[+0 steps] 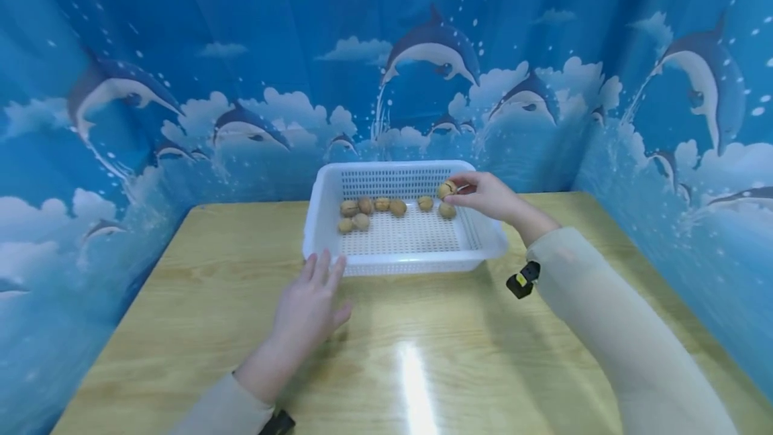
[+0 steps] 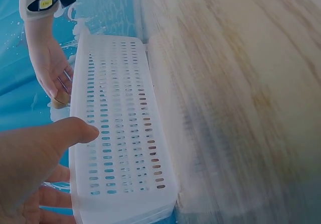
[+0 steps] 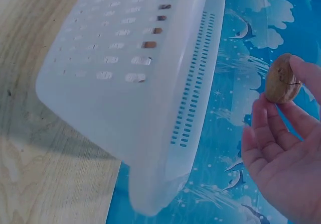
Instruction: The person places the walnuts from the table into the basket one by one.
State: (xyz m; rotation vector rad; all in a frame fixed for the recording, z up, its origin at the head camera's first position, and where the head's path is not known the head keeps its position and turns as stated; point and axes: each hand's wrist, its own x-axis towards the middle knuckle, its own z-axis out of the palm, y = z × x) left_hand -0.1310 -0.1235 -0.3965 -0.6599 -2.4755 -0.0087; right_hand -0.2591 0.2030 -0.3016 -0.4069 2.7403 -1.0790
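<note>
Between thumb and fingers my right hand point(image 1: 483, 195) pinches a walnut point(image 1: 447, 189), held above the right part of a white plastic basket point(image 1: 398, 264). A dark crack runs across that walnut point(image 3: 282, 81) in the right wrist view. Inside the basket lie several more walnuts: a group point(image 1: 361, 221) at the left and back, and two near the right, one of them a walnut point(image 1: 447, 211) just below the held one. At the basket's front left corner is my left hand point(image 1: 306, 307), fingers spread over or beside the rim; whether they touch it I cannot tell.
The basket stands toward the back of a wooden table point(image 1: 241, 240), its slotted walls upright. A blue curtain point(image 1: 272, 32) printed with dolphins encloses the back and sides. A small black device point(image 1: 523, 280) is strapped at the right wrist.
</note>
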